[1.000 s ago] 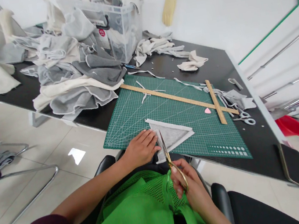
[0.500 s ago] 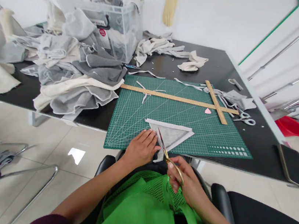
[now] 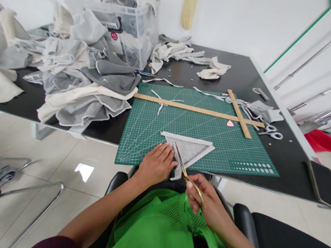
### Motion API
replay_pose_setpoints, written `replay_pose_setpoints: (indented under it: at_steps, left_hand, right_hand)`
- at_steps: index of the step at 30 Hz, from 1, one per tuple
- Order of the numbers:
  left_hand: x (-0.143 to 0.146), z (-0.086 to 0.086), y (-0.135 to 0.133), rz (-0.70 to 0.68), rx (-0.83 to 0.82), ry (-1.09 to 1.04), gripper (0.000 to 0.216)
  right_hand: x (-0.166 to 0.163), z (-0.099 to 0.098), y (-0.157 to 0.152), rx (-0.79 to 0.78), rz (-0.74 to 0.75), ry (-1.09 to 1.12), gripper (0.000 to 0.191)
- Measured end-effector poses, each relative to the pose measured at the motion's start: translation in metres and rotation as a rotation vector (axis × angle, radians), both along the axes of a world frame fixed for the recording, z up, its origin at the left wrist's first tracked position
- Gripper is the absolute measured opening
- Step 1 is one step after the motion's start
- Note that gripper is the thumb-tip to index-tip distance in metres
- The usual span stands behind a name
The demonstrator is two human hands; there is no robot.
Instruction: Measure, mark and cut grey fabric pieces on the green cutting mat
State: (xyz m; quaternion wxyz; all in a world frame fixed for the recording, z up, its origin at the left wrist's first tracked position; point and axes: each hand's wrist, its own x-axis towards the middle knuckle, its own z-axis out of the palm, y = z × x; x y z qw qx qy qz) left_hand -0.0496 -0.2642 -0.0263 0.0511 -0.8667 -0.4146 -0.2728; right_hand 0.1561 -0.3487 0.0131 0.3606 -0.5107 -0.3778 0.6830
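Okay, left hand (image 3: 159, 164) lay flat, fingers together, pressing the left edge of the triangular grey fabric piece (image 3: 192, 149); no pinch visible. Right hand (image 3: 205, 196) had its fingers closed around the handle of the gold-handled scissors (image 3: 198, 189). Blades pointed away from the wearer, over the fabric just right of the left fingertips; from this angle couldn't tell how far apart they were.

Fabric sat at the near edge of the green cutting mat (image 3: 142, 131), its lower left end reaching past that edge. Beyond it, a long wooden ruler (image 3: 187, 106) ran across the mat, with a short wooden ruler (image 3: 240, 117) crossing its right end. Pink triangular piece (image 3: 230, 123) lay just beside that crossing. White-handled scissors (image 3: 275, 135) were off to the right, overlapping the mat's edge.
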Motion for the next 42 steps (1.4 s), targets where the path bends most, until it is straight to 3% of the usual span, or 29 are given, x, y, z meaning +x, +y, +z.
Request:
replay_pose_setpoints:
  at_steps: [7,20,31,36,42]
  left_hand:
    - [0.0,-0.001,0.0,0.006,-0.008,0.012,0.039]
    - [0.0,0.001,0.0,0.01,0.002,0.017,0.038]
    - [0.001,0.002,0.0,0.012,0.003,0.007,0.038]
    - [0.001,0.002,0.0,0.012,-0.007,0.0,0.037]
    - [0.001,0.002,0.0,0.009,-0.011,-0.021,0.037]
  right_hand:
    - [-0.002,0.003,-0.001,-0.062,-0.06,0.074,0.033]
    - [0.0,-0.002,-0.006,-0.012,-0.02,0.001,0.033]
    - [0.0,0.006,-0.006,-0.024,-0.005,0.018,0.031]
    - [0.001,0.001,-0.007,-0.07,-0.075,0.028,0.033]
    - [0.002,-0.005,-0.01,-0.038,-0.053,-0.01,0.035]
